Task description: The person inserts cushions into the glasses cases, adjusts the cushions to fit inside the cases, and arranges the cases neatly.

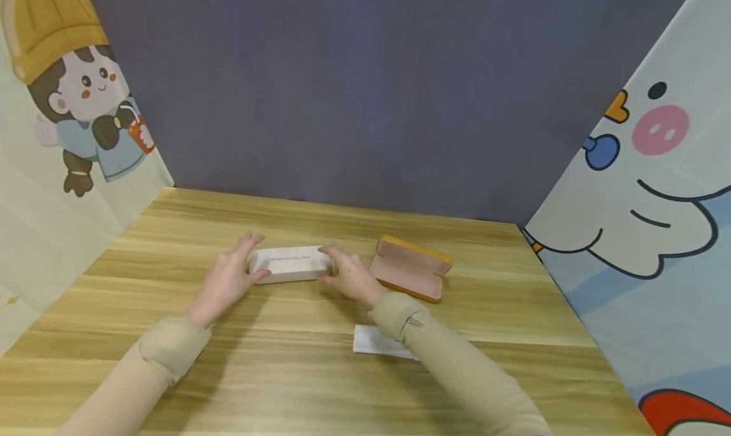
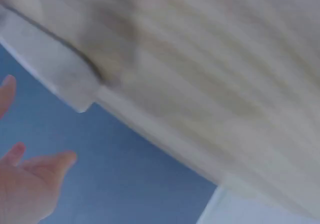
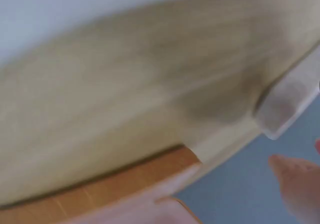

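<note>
A long white box [image 1: 290, 263] with a line of dark printing on top sits on the wooden table. My left hand [image 1: 227, 277] is at its left end, thumb and fingers spread apart. At the right end is my right hand [image 1: 351, 274], its fingers overlapping the box's edge in the head view. Both wrist views show a gap between the fingers and the box [image 2: 50, 59]. Just right of my right hand lies an orange glasses case [image 1: 408, 270], its lid up and its pink lining showing.
A folded white cloth or paper [image 1: 377, 342] lies on the table [image 1: 274, 372], partly hidden by my right forearm. A dark grey panel [image 1: 354, 93] stands behind the table. Panels with cartoon prints flank it left [image 1: 34, 220] and right [image 1: 617, 226].
</note>
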### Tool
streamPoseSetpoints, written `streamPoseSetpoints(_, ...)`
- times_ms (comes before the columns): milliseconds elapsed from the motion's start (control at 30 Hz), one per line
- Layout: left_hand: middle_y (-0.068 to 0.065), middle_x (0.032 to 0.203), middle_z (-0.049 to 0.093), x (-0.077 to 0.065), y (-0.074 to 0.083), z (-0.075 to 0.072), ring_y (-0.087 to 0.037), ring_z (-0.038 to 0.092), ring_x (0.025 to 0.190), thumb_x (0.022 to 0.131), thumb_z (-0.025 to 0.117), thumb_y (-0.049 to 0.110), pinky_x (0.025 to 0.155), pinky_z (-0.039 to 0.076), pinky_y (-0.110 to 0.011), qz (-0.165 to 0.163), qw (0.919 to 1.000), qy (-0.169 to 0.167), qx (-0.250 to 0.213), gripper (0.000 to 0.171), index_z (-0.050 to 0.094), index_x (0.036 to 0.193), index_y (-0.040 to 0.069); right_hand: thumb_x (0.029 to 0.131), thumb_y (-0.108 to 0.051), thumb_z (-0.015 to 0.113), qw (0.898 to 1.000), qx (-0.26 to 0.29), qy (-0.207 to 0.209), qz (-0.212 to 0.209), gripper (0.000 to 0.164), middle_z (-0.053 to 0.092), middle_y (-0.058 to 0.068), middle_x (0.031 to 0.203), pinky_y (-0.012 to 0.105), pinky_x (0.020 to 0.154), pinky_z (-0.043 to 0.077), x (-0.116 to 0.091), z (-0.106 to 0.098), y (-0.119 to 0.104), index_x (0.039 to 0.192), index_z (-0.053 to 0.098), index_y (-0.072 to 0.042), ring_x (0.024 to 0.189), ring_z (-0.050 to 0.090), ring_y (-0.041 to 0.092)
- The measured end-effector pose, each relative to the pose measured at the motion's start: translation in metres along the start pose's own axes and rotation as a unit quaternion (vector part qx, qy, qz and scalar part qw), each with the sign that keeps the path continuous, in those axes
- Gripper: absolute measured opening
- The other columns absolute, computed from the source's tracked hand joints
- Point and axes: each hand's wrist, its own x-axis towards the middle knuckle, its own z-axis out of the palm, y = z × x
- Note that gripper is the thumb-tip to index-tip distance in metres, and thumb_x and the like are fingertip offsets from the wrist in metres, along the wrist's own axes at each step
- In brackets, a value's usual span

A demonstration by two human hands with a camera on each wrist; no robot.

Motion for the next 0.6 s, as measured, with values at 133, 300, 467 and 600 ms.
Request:
streamPoseSetpoints(133, -0.03, 0.151, 0.026, 0.006, 0.019, -0.005, -0.049, 0.029, 0.137, 0.088, 0.065, 0.031, 0.109, 0.029, -0.064, 0.0, 0.9991, -0.04, 0.013, 0.069, 0.035, 0.144, 0.003, 0.09, -0.035, 0.063, 1.0, -0.015, 0.005, -0.014, 0.061, 0.029, 0.018, 0.154, 0.046, 0.111, 0.038, -0.007, -0.014, -0.01, 0.144, 0.039, -0.017, 0.13, 0.049, 0.036)
streamPoseSetpoints(300, -0.025, 0.156, 0.016, 0.013, 0.049, -0.006, -0.047, 0.014, 0.143, 0.097, 0.047, 0.043, 0.111, 0.017, -0.069, -0.001, 0.9947, -0.091, 0.046, 0.069, 0.021, 0.15, 0.007, 0.096, -0.047, 0.047, 0.999, -0.043, 0.003, 0.009, 0.058, 0.021, 0.011, 0.158, 0.052, 0.12, 0.018, -0.016, -0.033, -0.026, 0.147, 0.035, -0.022, 0.147, 0.021, 0.032)
streamPoseSetpoints(467, -0.021, 0.157, 0.017, 0.019, 0.075, 0.0, -0.047, 0.015, 0.144, 0.098, 0.037, 0.049, 0.111, 0.019, -0.069, 0.009, 0.9928, -0.103, 0.061, 0.067, 0.019, 0.152, 0.012, 0.097, -0.051, 0.04, 0.997, -0.072, -0.009, 0.035, 0.058, 0.015, 0.008, 0.16, 0.055, 0.121, 0.009, -0.025, -0.047, -0.033, 0.149, 0.03, -0.026, 0.149, 0.013, 0.029)
streamPoseSetpoints(600, -0.018, 0.157, 0.019, 0.024, 0.086, 0.004, -0.047, 0.016, 0.143, 0.098, 0.035, 0.051, 0.109, 0.018, -0.071, 0.006, 0.9921, -0.106, 0.067, 0.067, 0.018, 0.152, 0.014, 0.098, -0.05, 0.039, 0.995, -0.086, -0.003, 0.049, 0.057, 0.015, 0.008, 0.16, 0.057, 0.12, 0.009, -0.031, -0.055, -0.031, 0.149, 0.029, -0.027, 0.148, 0.015, 0.031)
